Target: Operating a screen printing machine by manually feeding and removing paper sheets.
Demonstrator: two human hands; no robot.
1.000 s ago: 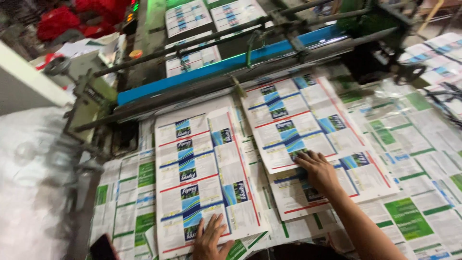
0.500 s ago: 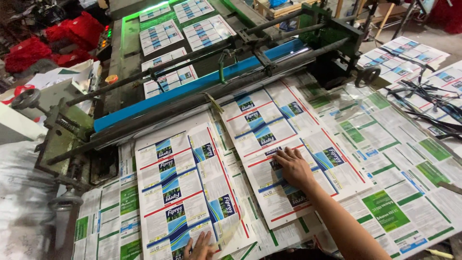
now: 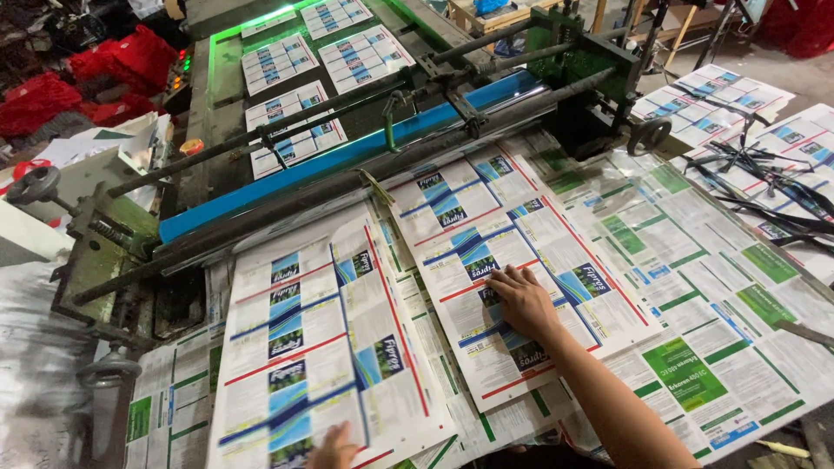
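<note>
The right hand [image 3: 519, 300] lay open, palm down and fingers spread, on a printed sheet [image 3: 512, 269] with red, blue and white panels, which rested flat near the middle of the bench [image 3: 782, 365], just in front of the machine's blue roller bar [image 3: 347, 156]. The left hand [image 3: 334, 447] showed only partly at the bench's near edge, touching a second printed sheet [image 3: 321, 347] beside the first; whether it gripped or merely pressed could not be told. Green-and-white sheets [image 3: 695, 287] lay underneath, toward the right edge.
</note>
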